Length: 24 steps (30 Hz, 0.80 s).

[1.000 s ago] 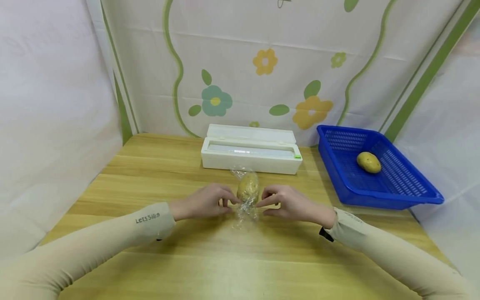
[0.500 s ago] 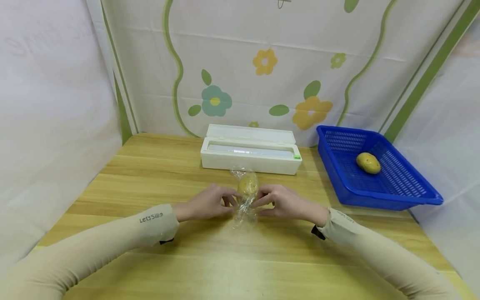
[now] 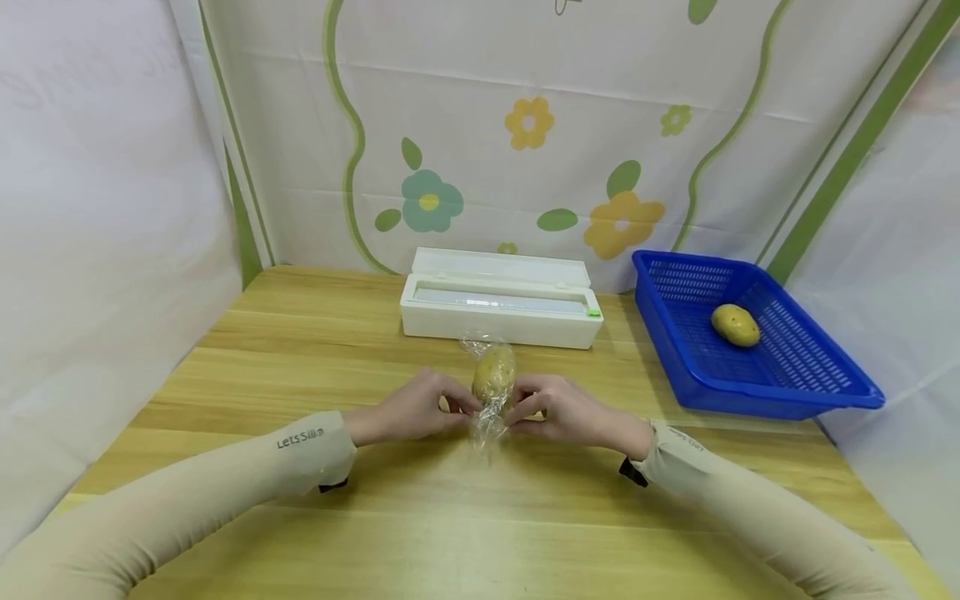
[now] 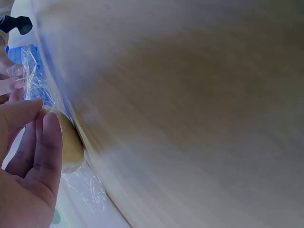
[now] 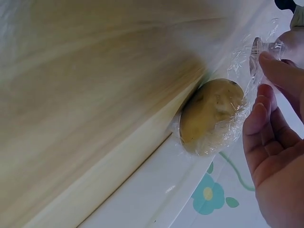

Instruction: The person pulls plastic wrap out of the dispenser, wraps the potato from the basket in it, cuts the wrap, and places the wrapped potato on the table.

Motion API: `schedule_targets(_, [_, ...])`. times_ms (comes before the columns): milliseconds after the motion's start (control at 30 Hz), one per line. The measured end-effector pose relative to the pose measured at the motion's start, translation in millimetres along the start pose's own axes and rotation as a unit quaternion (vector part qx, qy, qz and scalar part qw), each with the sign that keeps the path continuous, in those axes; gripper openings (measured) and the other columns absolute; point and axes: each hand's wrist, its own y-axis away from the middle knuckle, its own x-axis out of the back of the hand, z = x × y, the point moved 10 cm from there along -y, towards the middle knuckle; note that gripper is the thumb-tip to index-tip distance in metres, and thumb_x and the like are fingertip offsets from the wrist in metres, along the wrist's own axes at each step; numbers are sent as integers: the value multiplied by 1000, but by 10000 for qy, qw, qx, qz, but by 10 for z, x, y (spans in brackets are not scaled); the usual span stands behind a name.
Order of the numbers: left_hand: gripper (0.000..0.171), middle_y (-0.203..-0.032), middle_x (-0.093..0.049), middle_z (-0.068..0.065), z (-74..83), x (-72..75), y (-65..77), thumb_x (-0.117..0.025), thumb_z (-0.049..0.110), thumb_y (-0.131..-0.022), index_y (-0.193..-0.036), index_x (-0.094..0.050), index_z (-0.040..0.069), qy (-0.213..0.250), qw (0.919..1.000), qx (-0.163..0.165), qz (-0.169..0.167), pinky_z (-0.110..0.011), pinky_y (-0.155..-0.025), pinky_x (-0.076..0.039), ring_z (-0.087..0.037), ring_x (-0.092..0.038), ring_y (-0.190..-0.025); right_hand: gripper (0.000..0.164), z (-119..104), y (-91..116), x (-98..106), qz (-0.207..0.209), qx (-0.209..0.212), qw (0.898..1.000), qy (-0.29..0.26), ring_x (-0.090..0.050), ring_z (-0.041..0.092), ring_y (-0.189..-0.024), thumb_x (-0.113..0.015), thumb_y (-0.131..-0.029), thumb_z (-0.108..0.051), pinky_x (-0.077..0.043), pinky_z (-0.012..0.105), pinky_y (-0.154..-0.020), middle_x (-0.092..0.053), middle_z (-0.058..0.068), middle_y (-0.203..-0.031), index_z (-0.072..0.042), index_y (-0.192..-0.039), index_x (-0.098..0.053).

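A yellow potato (image 3: 494, 369) lies on the table in clear cling film, in the middle of the head view. Crumpled film (image 3: 490, 421) bunches at its near end, and a loose piece sticks out at the far end. From the left, my left hand (image 3: 420, 406) pinches the bunched film between thumb and fingertips; the left wrist view shows the thumb meeting the index finger there. Opposite it, my right hand (image 3: 558, 408) pinches the same bunch. In the right wrist view the potato (image 5: 211, 111) shows through the film, beside the right fingertips (image 5: 259, 116).
Behind the potato stands a white cling film dispenser box (image 3: 502, 321), lid raised, with a green slider at its right end. A blue plastic basket (image 3: 697, 392) with another potato (image 3: 736, 325) stands at the right. Patterned cloth walls (image 3: 480, 125) enclose the wooden table (image 3: 480, 525).
The right hand has come left to the bunched film, its fingers closing on it. The left hand has moved slightly inward. The film bunch has become narrower; the potato is nearly still.
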Motion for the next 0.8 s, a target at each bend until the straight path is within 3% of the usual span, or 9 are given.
schedule_targets(233, [27,-102,-71,-5,-41,39,29,-75,-3,-83,-110,-73,3,57,9998,172,126,-25,-68,-55,-19,-64,-90,12,83,-20,35,160,-474,9963,-705,-54,4,-66,-79,-81,-1,-49,24,-50,-62,-3,-87,-11,-87,-77])
schedule_targets(400, [41,-110,-64,-12,-59,83,43,-81,2,-79,-118,-67,0,-317,9988,260,251,-25,-66,-54,-22,-58,-92,6,180,-55,56,265,-997,9902,-939,-55,5,-67,-77,-86,-5,-50,28,-50,-62,-6,-85,-10,-85,-73])
schedule_targets(633, [51,-110,-62,-3,-63,0,-16,-90,28,-73,-114,-66,9,-903,9953,247,252,-32,-77,-51,-16,-57,-94,6,460,-23,41,502,-2119,9667,-1347,-58,13,-64,-75,-87,-5,-51,31,-54,-67,-5,-80,-10,-88,-73])
schedule_targets(800, [43,-107,-58,1,-46,5,-54,-89,31,-74,-107,-67,15,-695,9956,342,533,-30,-73,-52,-19,-57,-96,7,564,-11,39,625,-2568,9528,-1495,-59,17,-65,-75,-88,-8,-51,35,-56,-67,-4,-79,-14,-86,-73])
